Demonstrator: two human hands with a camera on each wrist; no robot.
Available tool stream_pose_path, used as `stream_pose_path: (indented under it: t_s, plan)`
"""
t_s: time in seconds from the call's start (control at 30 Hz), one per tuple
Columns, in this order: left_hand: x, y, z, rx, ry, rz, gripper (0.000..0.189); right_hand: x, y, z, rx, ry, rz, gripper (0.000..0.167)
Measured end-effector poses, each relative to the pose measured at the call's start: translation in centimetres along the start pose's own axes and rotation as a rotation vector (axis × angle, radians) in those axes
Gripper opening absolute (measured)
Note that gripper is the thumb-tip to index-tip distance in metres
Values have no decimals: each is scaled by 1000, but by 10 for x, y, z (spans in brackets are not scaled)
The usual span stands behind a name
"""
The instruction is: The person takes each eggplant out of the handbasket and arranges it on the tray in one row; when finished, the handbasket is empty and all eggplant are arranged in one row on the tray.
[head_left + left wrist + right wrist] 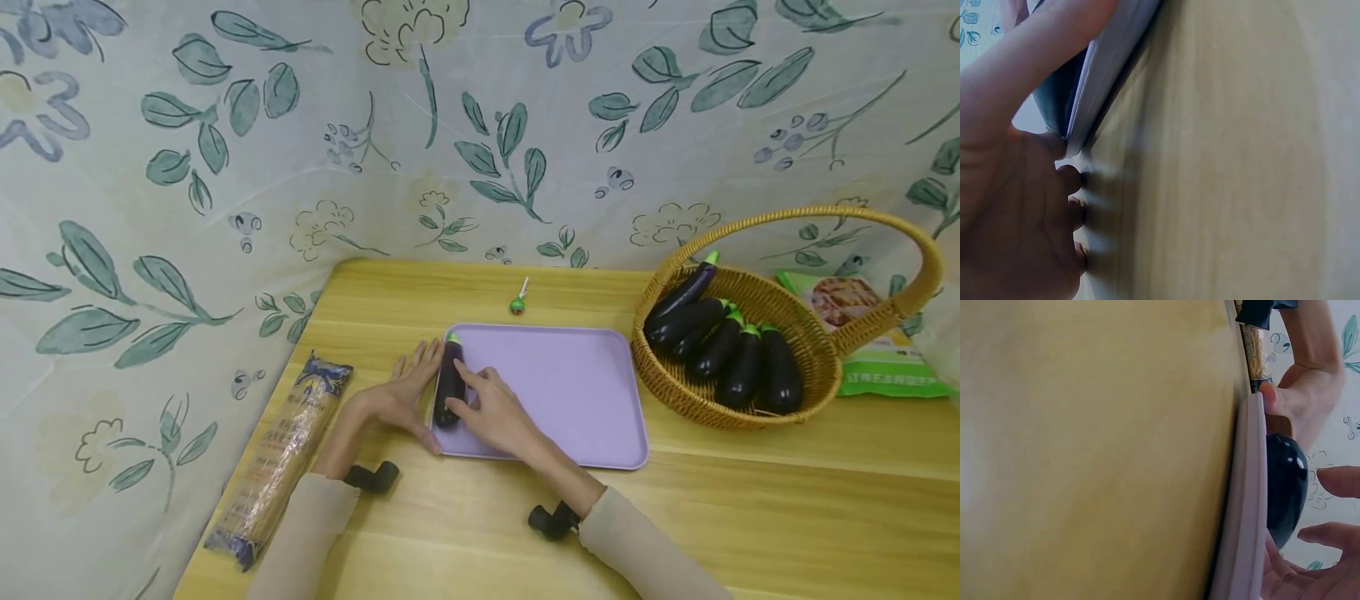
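Observation:
A dark purple eggplant with a green stem end lies lengthwise along the left side of a lilac tray. My left hand is at the tray's left edge, fingers stretched out and thumb by the near left corner. In the left wrist view its fingertips meet the tray's side. Over the eggplant is my right hand, thumb and index finger spread. The right wrist view shows a gap between that thumb and the eggplant; its lower fingers are partly hidden.
To the tray's right stands a wicker basket with a tall handle, holding several eggplants. A green package lies behind it. Beyond the tray is a lollipop. A bag of noodles lies at the table's left edge.

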State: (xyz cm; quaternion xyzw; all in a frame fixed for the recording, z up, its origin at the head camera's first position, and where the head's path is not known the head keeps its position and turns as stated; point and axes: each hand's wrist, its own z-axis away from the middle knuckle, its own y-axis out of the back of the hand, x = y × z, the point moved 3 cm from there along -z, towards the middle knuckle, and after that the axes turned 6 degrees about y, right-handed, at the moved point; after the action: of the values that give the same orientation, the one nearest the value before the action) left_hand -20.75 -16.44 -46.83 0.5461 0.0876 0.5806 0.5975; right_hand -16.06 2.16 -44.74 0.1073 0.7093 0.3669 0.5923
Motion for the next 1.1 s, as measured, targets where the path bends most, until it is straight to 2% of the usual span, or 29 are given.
stream_pose_path:
  t_s: [0.13, 0.27, 0.5, 0.67, 0.77, 0.9, 1.1]
  plan:
    - [1, 1, 0, 7, 5, -5, 161, 2, 13, 5, -13, -10, -6, 68]
    - [2, 2, 0, 17, 2, -4, 163, 4, 36, 16, -9, -11, -15, 68]
    - [-2, 0, 0, 21, -17, -4, 165, 10, 93, 42, -33, 26, -32, 67]
    - [-2, 0, 0, 24, -27, -3, 165, 22, 136, 61, -21, 46, 14, 62]
    - [-1, 0, 1, 24, -8, -6, 166, 28, 160, 69, -13, 44, 42, 57]
    - [1, 1, 2, 27, 7, -4, 166, 37, 193, 80, 12, 7, 77, 51]
    - [2, 0, 0, 30, 1, -18, 166, 66, 234, 94, 57, -141, 65, 61]
